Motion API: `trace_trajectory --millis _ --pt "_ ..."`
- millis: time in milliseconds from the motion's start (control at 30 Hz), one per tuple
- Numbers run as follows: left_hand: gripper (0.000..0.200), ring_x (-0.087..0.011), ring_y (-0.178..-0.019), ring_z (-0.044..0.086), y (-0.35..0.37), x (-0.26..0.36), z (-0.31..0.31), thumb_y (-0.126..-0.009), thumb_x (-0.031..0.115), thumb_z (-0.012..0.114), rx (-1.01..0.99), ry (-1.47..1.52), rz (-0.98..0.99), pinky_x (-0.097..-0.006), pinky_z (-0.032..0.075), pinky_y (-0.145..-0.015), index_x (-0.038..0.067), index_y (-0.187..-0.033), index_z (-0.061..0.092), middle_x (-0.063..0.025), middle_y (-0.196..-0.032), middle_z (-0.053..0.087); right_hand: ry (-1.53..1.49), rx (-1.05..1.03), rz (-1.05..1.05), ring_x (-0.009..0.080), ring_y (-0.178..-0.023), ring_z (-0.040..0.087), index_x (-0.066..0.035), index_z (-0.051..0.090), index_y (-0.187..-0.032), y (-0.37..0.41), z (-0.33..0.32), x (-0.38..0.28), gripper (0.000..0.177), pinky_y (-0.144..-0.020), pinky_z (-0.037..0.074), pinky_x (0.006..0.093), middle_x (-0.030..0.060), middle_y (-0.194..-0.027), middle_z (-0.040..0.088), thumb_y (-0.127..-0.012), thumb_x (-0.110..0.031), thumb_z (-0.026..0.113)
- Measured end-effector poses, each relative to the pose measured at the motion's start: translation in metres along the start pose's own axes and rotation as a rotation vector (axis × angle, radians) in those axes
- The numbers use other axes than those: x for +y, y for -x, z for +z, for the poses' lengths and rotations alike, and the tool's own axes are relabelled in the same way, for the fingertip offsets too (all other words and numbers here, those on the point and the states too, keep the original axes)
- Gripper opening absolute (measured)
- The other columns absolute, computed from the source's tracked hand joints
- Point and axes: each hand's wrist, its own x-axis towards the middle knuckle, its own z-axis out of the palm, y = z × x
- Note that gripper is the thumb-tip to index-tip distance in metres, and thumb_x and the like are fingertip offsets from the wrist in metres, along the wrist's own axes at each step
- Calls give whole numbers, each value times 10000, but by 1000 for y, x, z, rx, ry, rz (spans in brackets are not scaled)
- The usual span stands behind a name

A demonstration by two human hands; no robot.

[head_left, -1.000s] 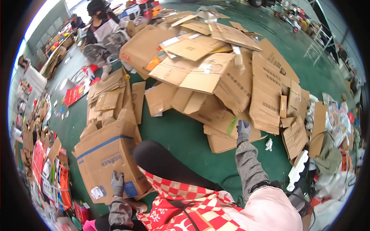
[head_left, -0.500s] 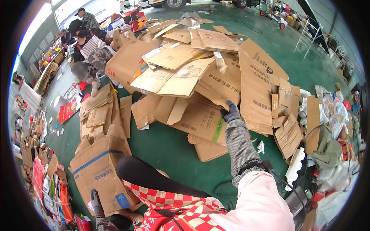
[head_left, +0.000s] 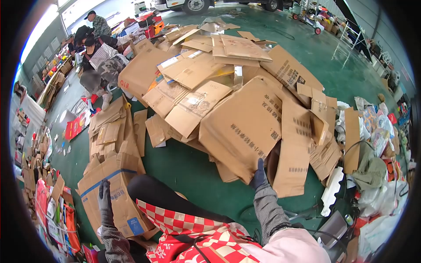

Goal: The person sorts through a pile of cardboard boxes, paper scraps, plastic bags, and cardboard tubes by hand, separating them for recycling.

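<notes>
Right hand [head_left: 259,176]: gloved, sleeve in grey check, arm stretched forward; closed on the lower edge of the large printed box [head_left: 241,127], fingers lying up its face.
Large printed box: brown carton, tilted, its near edge lifted off the green floor [head_left: 184,171]; leans against the cardboard pile [head_left: 197,65] behind it; a second open carton [head_left: 291,168] sits just beside the hand on the right.
Left hand [head_left: 105,199]: gloved, fingers spread wide and flat, palm resting on the blue-striped box [head_left: 127,197].
Blue-striped box: flattened, lies on the floor at the person's left knee, blue label at its near corner.
Between the hands: black trouser leg and red-and-white checked apron [head_left: 184,225].
Left of the pile: low stack of flattened cartons [head_left: 112,127].
Far left background: other people [head_left: 98,57] crouch among more cardboard.
Right edge: mixed paper and plastic scraps [head_left: 372,131], well apart from both hands.
</notes>
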Motion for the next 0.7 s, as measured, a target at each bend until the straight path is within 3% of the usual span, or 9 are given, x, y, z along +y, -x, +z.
trace_trajectory --millis 233,367,467,533,567,600,633,667,700 --pt "424 -178 -1070 472 10 -64 -54 -858 266 508 103 -109 -90 -279 347 -911 -7 -1180 468 -92 -1155 511 216 -166 -438 241 -1028 516 5 411 -1187 -25 28 -51 468 -877 440 344 113 -1157 498 -806 -214 571" --pt "410 -190 -1077 463 27 -88 -67 -852 256 506 134 -124 -152 -289 353 -901 -11 -1162 484 -92 -1167 503 237 -228 -460 188 -665 599 -57 524 -1012 -41 101 -85 270 -495 482 251 75 -872 613 -782 -171 608" --pt "388 -185 -1049 478 23 -107 -79 -855 226 500 145 -178 -113 -282 365 -887 -14 -1159 484 -90 -1155 509 145 -151 -484 147 -527 559 -88 544 -937 -23 149 -74 203 -374 399 220 45 -759 613 -788 -211 607" --pt "369 -181 -1035 478 30 -122 -90 -857 185 492 84 52 -190 -274 368 -886 -25 -1160 474 -96 -1142 513 251 -196 -538 152 -597 581 -77 555 -951 -15 148 -59 190 -448 449 237 52 -800 615 -819 -214 566" --pt "366 -182 -1031 473 36 -109 -82 -856 155 488 76 -47 -163 -269 366 -895 -36 -1166 459 -106 -1137 512 236 -242 -514 159 -662 600 -59 561 -973 -8 150 -47 203 -519 489 250 60 -843 617 -838 -210 541" --pt "376 -180 -1038 472 41 -98 -71 -858 158 484 85 -7 -157 -267 361 -903 -43 -1173 447 -110 -1136 513 196 -187 -590 173 -840 592 5 533 -1064 4 162 -26 281 -722 492 278 78 -953 600 -850 -177 521" --pt "387 -181 -1058 466 50 -87 -64 -859 176 485 69 -40 -95 -270 360 -908 -50 -1171 446 -117 -1150 508 494 -229 -717 137 -896 554 34 557 -1021 1 151 -15 249 -768 460 268 79 -1020 566 -819 -111 569" --pt "408 -189 -1068 471 45 -113 -70 -855 193 492 124 -161 -135 -275 373 -897 -58 -1173 440 -123 -1154 513 453 -217 -612 153 -878 561 44 530 -1046 10 162 -6 264 -749 467 274 95 -1022 564 -819 -87 558" --pt "440 -226 -1043 501 46 -107 -64 -838 252 513 149 -216 -237 -281 391 -878 -20 -1179 451 -158 -1140 524 498 -262 -695 168 -862 564 48 494 -1075 8 161 1 298 -740 469 280 104 -1035 556 -806 -61 558"
